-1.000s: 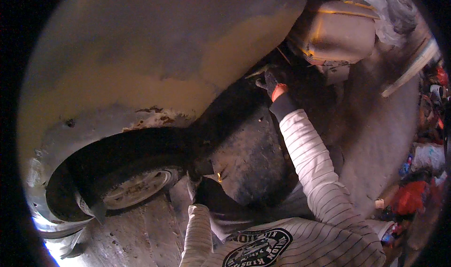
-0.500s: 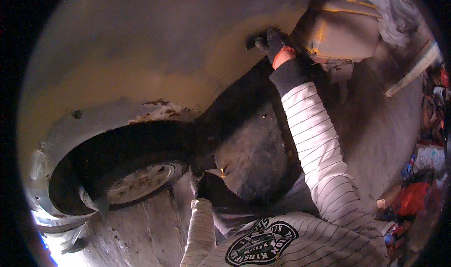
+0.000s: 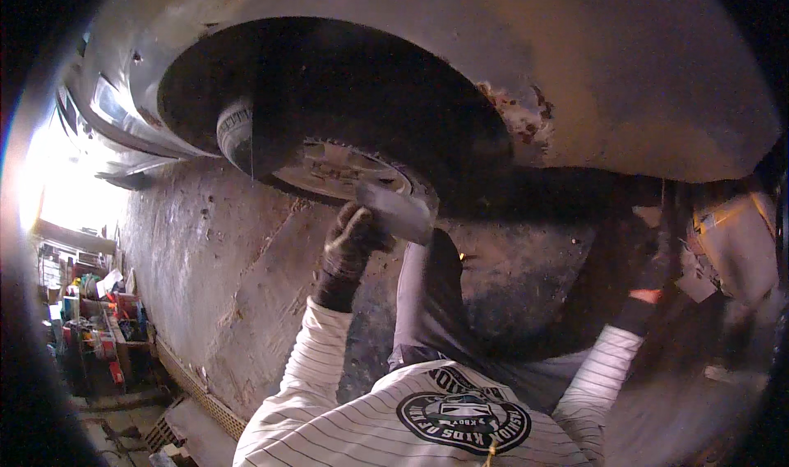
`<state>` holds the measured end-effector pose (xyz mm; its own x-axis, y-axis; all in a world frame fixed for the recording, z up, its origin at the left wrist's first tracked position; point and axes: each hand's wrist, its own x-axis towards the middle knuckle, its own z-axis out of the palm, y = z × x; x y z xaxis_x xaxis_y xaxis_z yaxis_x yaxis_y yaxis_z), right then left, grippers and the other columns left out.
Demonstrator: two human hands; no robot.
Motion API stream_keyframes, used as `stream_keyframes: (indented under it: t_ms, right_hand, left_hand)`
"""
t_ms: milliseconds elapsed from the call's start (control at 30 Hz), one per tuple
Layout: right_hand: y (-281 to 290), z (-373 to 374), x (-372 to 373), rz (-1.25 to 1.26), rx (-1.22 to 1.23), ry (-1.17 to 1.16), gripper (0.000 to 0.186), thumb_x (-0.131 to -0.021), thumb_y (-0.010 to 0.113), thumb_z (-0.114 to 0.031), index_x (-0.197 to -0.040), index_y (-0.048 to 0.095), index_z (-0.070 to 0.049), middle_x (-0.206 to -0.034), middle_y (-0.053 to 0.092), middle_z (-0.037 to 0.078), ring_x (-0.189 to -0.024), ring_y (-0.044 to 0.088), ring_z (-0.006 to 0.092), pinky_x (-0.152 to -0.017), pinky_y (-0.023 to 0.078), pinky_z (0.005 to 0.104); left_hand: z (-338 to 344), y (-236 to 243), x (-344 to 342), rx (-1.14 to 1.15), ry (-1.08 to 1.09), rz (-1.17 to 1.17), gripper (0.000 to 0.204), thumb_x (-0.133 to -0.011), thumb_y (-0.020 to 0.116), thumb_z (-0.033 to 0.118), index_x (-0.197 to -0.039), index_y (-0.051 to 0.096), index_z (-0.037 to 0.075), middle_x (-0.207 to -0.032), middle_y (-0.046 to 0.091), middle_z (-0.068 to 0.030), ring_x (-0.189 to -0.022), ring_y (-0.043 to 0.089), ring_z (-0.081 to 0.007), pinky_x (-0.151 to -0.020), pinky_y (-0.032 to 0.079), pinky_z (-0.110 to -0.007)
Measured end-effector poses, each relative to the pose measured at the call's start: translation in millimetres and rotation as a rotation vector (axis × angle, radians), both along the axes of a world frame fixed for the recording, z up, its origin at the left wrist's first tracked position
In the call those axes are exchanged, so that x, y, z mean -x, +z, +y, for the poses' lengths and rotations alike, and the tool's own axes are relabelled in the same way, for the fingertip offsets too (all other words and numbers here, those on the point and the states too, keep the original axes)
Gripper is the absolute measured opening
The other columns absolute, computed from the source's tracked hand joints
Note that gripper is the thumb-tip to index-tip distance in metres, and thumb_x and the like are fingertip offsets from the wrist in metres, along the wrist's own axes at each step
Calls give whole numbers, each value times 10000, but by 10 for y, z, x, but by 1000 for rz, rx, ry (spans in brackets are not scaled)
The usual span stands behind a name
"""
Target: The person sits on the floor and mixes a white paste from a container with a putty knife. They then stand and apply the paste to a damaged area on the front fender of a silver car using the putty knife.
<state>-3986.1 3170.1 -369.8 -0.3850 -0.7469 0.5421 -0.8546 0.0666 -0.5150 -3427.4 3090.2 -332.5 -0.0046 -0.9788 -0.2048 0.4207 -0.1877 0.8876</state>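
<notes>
My left hand [image 3: 353, 241], in a dark, dirty glove, is closed round one end of a grey flat rectangular piece [image 3: 399, 212]. The piece is blurred and I cannot tell what it is. It is in front of the car wheel [image 3: 345, 167], under the dark wheel arch [image 3: 345, 80]. To the right, my right hand [image 3: 657, 261], dark-gloved with an orange cuff, is lowered in shadow below the edge of the car body panel [image 3: 625, 80]. Its fingers blend into the dark. Rust and peeled paint [image 3: 522, 113] mark the arch's right edge.
A brown box-like piece with yellow tape [image 3: 740, 237] stands at the far right, close to my right hand. Shelves of cluttered items [image 3: 103, 319] are at the left, beyond the stained floor [image 3: 205, 261]. Bright light enters at the upper left.
The view has swung left toward the wheel. My right hand has come down from the upper panel. My left hand has risen into sight with the grey flat piece.
</notes>
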Motion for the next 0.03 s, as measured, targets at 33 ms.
stream_keyframes:
  t_ms: [33]
  right_hand:
    - [3,27,-77,52,-78,-1,594,-895,651,-92,-1455,454,-68,-1434,518,169,-1267,532,255,-1067,424,376]
  left_hand:
    - [44,89,-113,49,0,31,222,-960,623,196,-1129,589,57,-956,694,-123,-700,695,-262,-631,584,-360]
